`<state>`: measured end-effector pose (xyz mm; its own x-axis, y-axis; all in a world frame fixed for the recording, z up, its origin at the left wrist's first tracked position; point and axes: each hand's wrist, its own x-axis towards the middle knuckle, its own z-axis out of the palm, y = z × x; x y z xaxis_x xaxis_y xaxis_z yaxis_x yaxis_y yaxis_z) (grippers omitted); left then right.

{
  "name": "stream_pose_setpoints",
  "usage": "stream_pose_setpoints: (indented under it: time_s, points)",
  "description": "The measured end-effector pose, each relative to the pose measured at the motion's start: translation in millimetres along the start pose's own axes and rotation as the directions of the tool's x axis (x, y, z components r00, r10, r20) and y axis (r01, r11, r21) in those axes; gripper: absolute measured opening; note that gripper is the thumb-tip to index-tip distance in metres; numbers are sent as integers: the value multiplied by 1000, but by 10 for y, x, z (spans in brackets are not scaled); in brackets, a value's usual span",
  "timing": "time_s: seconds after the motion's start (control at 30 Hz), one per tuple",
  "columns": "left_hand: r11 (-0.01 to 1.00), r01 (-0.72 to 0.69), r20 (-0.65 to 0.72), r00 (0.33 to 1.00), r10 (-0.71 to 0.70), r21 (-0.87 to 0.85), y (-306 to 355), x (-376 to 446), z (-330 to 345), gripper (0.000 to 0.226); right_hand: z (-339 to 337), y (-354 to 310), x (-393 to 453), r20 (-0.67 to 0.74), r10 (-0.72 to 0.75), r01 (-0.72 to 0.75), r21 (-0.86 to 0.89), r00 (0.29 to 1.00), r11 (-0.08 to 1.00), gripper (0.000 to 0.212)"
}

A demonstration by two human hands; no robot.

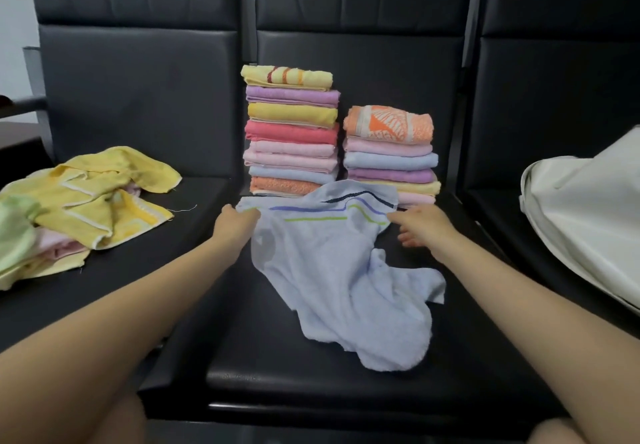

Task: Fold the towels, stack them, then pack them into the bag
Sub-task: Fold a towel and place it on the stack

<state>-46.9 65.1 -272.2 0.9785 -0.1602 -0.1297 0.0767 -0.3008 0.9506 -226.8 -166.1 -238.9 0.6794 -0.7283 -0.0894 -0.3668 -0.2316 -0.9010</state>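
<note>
A light blue towel [332, 270] with green, purple and dark stripes lies crumpled on the middle black seat [311, 367]. My left hand [237, 220] is closed on its far left corner. My right hand [424, 227] pinches the far right corner with thumb and forefinger, the other fingers spread. Behind the towel stand two stacks of folded towels: a taller one [291, 131] topped by a yellow towel, and a shorter one [389, 156] topped by an orange patterned towel. A white bag [588, 215] rests on the right seat.
A heap of unfolded yellow, green and pink towels [79, 208] covers the left seat. Black padded seat backs [138, 79] rise behind everything. My knees show at the bottom edge.
</note>
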Motion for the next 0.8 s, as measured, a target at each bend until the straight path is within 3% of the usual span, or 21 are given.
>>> stream_pose_setpoints:
  time_s: [0.1, 0.23, 0.33, 0.4, 0.47, 0.53, 0.6, 0.67, 0.73, 0.8]
  points:
    - [1000, -6, 42, 999, 6, -2, -69, -119, -51, 61, 105, 18, -245, 182, 50, -22, -154, 982, 988, 32]
    - [984, -49, 211, 977, 12, 172, -12, -506, -49, 27, 227, 23, -453, 316, 73, -33, -131, 946, 991, 25]
    - [882, -172, 364, 932, 1, 439, 20, -801, -39, 39, 294, -4, -528, 370, 54, -2, -139, 927, 990, 27]
    - [837, -249, 387, 921, 48, 488, -16, -884, 18, 41, 337, 21, -509, 363, 37, 18, -148, 931, 989, 35]
    - [839, -319, 404, 905, 132, 442, -46, -919, 95, 34, 361, 18, -502, 356, 30, 37, -181, 934, 983, 34]
    - [921, -288, 426, 891, 157, 264, -25, -929, 166, 20, 378, -3, -486, 344, 46, -31, -48, 938, 998, 29]
    - [993, -112, 464, 879, 112, -28, 36, -871, 202, 5, 380, -49, -461, 313, 34, -105, 212, 949, 972, 16]
    - [968, 68, 476, 877, 58, -242, 81, -736, 211, 22, 364, -95, -370, 264, 15, -135, 444, 965, 886, 10]
    - [950, 92, 427, 903, 47, -299, 131, -629, 218, 29, 293, -114, -268, 248, 4, -157, 603, 969, 782, 16]
    - [958, 21, 319, 945, 74, -286, 179, -521, 225, 17, 183, -129, -192, 235, -22, -139, 644, 972, 752, 21]
